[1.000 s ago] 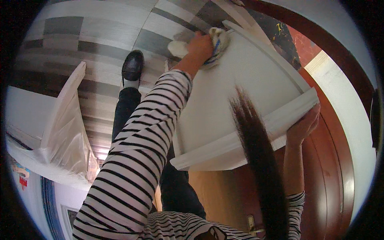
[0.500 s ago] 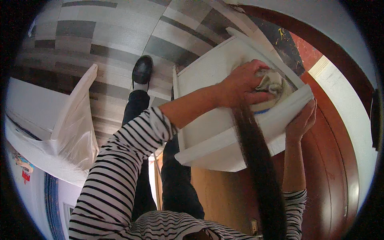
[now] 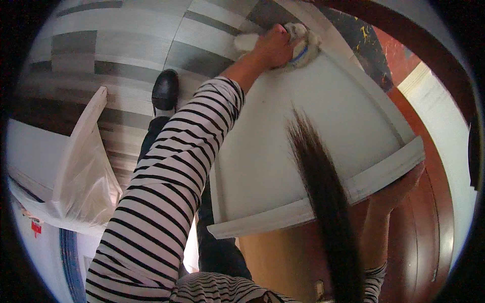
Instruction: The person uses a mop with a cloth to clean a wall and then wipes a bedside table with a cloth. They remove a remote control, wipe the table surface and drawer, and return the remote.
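One grip is closed: the left hand (image 3: 274, 48) holds a rag (image 3: 306, 46), bunched up at the far end of the white panel (image 3: 268, 141). The right hand (image 3: 396, 196) is under the panel's near edge, close to its right corner; the fingers are hidden, so I can't tell if that grip is closed. To do this well, I think the rag should be pressed flat and pushed right into the panel's corners. The right hand should keep the panel from wobbling. Hair (image 3: 326, 192) hangs over the panel, so it could get in the way.
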{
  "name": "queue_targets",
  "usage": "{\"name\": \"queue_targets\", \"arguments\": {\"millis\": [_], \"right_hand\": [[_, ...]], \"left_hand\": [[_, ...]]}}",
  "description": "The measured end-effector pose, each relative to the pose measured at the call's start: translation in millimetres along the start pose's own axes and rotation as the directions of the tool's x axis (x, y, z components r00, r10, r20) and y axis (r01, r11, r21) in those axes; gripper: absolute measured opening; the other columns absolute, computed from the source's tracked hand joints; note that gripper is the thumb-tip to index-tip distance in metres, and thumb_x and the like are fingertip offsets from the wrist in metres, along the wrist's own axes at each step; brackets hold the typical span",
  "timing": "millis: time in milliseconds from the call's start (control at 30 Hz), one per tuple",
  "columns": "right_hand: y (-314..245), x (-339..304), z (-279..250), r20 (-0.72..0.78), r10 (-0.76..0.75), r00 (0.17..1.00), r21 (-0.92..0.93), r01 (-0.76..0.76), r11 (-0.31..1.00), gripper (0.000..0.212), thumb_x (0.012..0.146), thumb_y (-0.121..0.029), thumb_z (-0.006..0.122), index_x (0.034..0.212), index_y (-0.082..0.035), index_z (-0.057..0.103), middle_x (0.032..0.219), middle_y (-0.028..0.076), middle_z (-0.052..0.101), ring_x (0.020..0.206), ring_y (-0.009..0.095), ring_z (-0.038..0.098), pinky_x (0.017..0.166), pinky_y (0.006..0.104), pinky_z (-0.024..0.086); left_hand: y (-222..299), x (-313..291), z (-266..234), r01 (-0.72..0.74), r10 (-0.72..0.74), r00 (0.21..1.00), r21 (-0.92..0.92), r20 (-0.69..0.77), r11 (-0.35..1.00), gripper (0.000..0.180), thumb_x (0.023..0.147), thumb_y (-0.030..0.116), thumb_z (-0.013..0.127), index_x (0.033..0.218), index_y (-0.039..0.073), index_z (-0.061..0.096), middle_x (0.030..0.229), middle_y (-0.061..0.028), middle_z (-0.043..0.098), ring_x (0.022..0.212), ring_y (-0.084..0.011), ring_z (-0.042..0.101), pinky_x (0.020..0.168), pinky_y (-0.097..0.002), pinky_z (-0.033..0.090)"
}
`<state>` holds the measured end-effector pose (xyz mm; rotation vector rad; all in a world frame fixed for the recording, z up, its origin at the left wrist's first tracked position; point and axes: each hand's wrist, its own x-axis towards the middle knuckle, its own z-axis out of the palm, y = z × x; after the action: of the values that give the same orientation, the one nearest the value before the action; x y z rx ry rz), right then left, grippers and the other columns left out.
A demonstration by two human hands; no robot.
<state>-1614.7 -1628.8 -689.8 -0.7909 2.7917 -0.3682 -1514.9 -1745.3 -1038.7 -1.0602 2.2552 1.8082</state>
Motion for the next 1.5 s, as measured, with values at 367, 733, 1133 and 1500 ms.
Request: {"name": "queue_targets", "arguments": {"millis": [367,733,1133,1500], "right_hand": [[-11,-4,6,0.048,0.171,0.984,0.339,-0.177,0.924,0.037,0.096,-0.034,0.038,0.099,-0.001,0.053,0.088,0.004,0.053,0.083,0.012,0.05,0.073,0.0276,0.042],[-22,3,10,0.097,0.127,0.987,0.365,-0.154,0.918,0.045,0.094,-0.044,0.04,0.102,-0.002,0.051,0.09,0.004,0.053,0.084,0.013,0.051,0.074,0.0271,0.042],[-17,4,4,0.124,0.09,0.988,0.296,-0.124,0.947,0.044,0.093,-0.041,0.039,0.101,0.0,0.052,0.09,0.006,0.054,0.082,0.014,0.051,0.073,0.0299,0.043],[-16,3,10,0.146,0.1,0.984,0.362,-0.147,0.92,0.048,0.093,-0.045,0.04,0.103,0.0,0.053,0.093,0.006,0.054,0.086,0.014,0.051,0.075,0.0303,0.043]], "left_hand": [[-66,-113,-29,-0.214,-0.054,0.803,0.371,0.594,0.904,0.032,0.086,0.022,0.046,0.106,0.0,0.059,0.091,-0.0233,0.064,0.092,-0.0394,0.061,0.083,-0.0505,0.045],[-10,-10,20,-0.277,0.295,0.954,0.216,-0.054,0.936,0.033,0.089,0.025,0.042,0.109,0.006,0.061,0.105,-0.0149,0.06,0.1,-0.0316,0.052,0.091,-0.0418,0.04],[-11,-50,-31,-0.233,-0.029,0.841,0.409,0.541,0.882,0.029,0.087,0.019,0.048,0.105,0.002,0.062,0.1,-0.028,0.06,0.104,-0.0374,0.056,0.091,-0.0455,0.044],[183,-54,-71,-0.299,0.25,0.954,-0.44,-0.166,0.847,0.044,0.08,0.046,0.06,0.096,0.005,0.065,0.108,-0.0181,0.053,0.102,-0.0334,0.052,0.089,-0.0437,0.039]]}}
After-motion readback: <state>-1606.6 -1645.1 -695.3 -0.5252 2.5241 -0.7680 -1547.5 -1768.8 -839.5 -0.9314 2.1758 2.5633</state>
